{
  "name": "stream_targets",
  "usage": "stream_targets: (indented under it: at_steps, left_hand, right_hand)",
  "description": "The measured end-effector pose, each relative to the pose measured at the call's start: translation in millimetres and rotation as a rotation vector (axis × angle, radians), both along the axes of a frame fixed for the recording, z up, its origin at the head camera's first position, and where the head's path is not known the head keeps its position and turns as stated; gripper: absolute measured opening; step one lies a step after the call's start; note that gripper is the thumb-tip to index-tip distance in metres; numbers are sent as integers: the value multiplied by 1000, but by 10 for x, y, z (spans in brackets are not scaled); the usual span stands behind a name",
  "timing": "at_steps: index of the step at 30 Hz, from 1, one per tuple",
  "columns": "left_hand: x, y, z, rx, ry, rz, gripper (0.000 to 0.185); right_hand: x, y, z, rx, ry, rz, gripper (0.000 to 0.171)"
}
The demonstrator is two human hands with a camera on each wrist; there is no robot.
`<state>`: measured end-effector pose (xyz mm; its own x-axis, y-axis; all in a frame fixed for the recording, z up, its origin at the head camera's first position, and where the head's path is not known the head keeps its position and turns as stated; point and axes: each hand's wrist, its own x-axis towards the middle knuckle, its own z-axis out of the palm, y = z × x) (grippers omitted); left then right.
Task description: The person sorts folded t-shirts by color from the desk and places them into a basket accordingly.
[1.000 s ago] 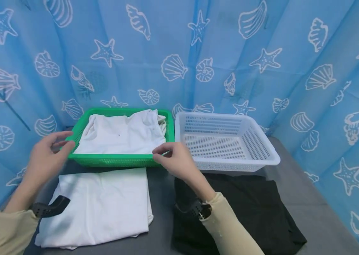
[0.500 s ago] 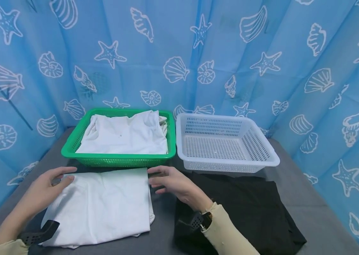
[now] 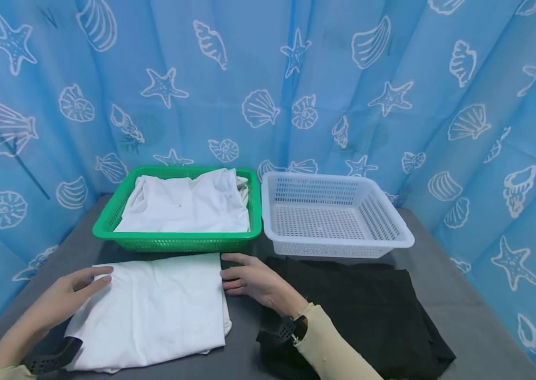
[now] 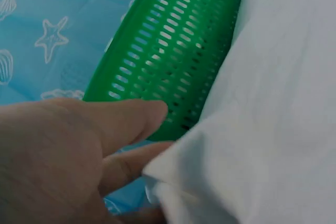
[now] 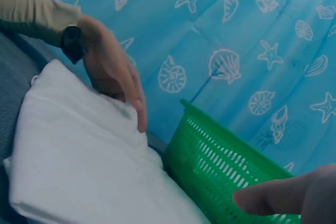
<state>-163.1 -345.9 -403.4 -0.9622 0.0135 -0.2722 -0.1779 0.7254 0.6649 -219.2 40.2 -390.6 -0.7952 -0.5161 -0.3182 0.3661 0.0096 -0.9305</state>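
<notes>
A folded white cloth lies on the grey tabletop before the green basket. At its upper left corner is the left hand, thumb and fingers apart. In the left wrist view the fingers reach behind the cloth's corner, while the thumb stays off it. The right hand has its extended fingers along the cloth's upper right edge. In the right wrist view, part of that hand shows in front of the green basket, and the left hand meets the cloth's far side.
More folded white cloth fills the green basket. To its right stands a white perforated basket with nothing in it. A folded black cloth lies in front, partly under the right forearm. A blue curtain with sea shells hangs behind.
Both hands have come back from the green basket's rim, toward the person, to the two sides of the folded white cloth in front. The baskets stay in place.
</notes>
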Motion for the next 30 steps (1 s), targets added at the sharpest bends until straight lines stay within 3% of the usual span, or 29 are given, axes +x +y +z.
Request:
stream_targets:
  at_steps: [4, 7, 11, 20, 30]
  left_hand:
    - [-14, 110, -47, 23, 26, -56, 77]
    - [-5, 217, -83, 26, 108, -91, 75]
    - [19, 286, -131, 57, 163, -95, 77]
    - [29, 389, -169, 141, 117, -90, 78]
    - [54, 487, -73, 179, 121, -59, 75]
  right_hand:
    - [26, -68, -60, -27, -21, 56, 61]
    - [51, -116, -106, -31, -17, 80, 62]
    - [121, -167, -149, -11, 57, 86, 68]
    - [147, -158, -179, 75, 192, 68, 61]
    - [126, -159, -205, 9, 207, 76, 53]
